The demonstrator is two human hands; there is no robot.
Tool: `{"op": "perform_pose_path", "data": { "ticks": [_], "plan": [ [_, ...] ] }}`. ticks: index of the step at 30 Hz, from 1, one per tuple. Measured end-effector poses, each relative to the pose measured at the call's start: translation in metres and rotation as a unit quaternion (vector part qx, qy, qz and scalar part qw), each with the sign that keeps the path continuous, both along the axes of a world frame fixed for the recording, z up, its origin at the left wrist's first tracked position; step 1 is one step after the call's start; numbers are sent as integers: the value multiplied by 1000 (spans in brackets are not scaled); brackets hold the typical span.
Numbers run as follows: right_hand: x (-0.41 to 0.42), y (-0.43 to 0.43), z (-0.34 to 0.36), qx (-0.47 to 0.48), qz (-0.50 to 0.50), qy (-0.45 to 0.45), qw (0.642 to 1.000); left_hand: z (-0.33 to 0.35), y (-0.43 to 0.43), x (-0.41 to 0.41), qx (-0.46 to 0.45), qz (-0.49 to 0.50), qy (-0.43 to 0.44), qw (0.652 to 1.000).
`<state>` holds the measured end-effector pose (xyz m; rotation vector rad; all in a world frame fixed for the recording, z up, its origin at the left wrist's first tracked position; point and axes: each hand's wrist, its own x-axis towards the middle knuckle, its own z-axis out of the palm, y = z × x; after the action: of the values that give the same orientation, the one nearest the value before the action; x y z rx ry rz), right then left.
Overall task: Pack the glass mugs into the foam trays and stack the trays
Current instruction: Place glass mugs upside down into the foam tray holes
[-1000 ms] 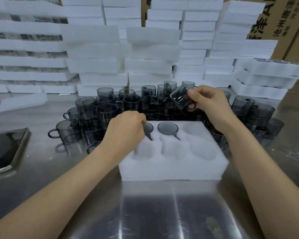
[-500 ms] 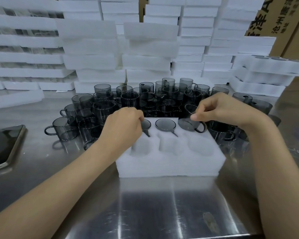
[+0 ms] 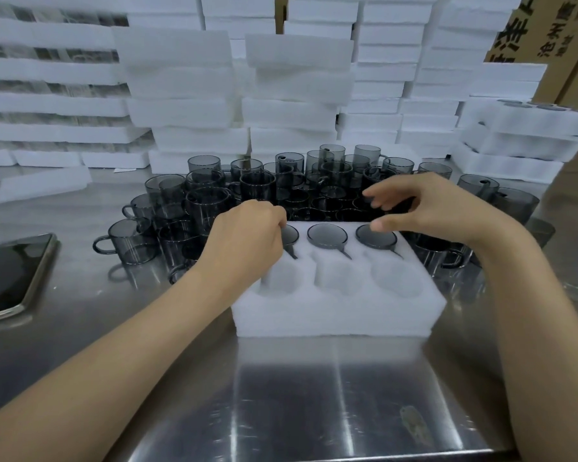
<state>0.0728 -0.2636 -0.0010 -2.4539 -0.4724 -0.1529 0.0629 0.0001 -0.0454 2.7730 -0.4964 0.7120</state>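
Fingers of right hand (image 3: pixel 424 208) apart, empty, hovering over far-right mug (image 3: pixel 376 236) seated in foam tray (image 3: pixel 337 315). Left hand (image 3: pixel 247 238) curled at far-left mug (image 3: pixel 290 235); grip hidden, cannot tell. Far row full, near pockets empty. Step: filling tray. Next, likely: fetch loose mugs (image 3: pixel 257 186) from bench (image 3: pixel 314 395) behind tray.

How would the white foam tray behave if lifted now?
The white foam tray looks light and probably bendy. With smoky grey glass mugs only in its far row, it would likely tilt away. The mugs sit deep, so probably stay put.
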Motion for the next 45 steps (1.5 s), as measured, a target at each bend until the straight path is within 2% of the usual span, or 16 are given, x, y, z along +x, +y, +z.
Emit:
{"op": "perform_pose_path", "data": {
  "ticks": [3, 6, 9, 11, 16, 18, 21, 25, 31, 34, 37, 39, 42, 45],
  "plan": [
    [4, 5, -6, -51, 24, 52, 997, 5, 1, -1, 31, 15, -94, 995],
    [5, 6, -8, -55, 29, 65, 996, 4, 6, 0, 56, 128, -173, 975],
    [3, 8, -7, -16, 22, 25, 999, 2, 12, 3, 91, 231, -143, 958],
    [1, 12, -9, 5, 16, -17, 1000, 2, 20, 7, 98, 248, -120, 956],
    [-5, 28, -7, 113, 29, -91, 989, 6, 31, 13, 38, 200, -117, 972],
    [-11, 37, -4, 174, 47, -116, 977, 11, 32, 12, -11, 170, -142, 975],
    [-17, 55, -3, 249, 69, -136, 956, 20, 29, 9, -117, 67, -187, 973],
    [-19, 85, -14, 280, 84, -116, 949, 19, 20, 5, -227, -91, -176, 953],
    [-22, 104, -36, 272, 119, -119, 948, 7, 14, 4, -245, -243, -197, 918],
    [-22, 107, -39, 258, 123, -124, 950, 4, 14, 5, -181, -290, -214, 915],
    [-25, 108, -35, 290, 99, -134, 942, 6, 23, 12, -127, -336, -239, 902],
    [-28, 107, -33, 302, 88, -132, 940, 9, 32, 17, -155, -343, -254, 891],
    [-32, 106, -31, 248, 89, -93, 960, 14, 45, 23, -244, -287, -293, 879],
    [-35, 105, -31, 183, 113, -58, 975, 10, 55, 32, -231, -195, -337, 891]
  ]
}}
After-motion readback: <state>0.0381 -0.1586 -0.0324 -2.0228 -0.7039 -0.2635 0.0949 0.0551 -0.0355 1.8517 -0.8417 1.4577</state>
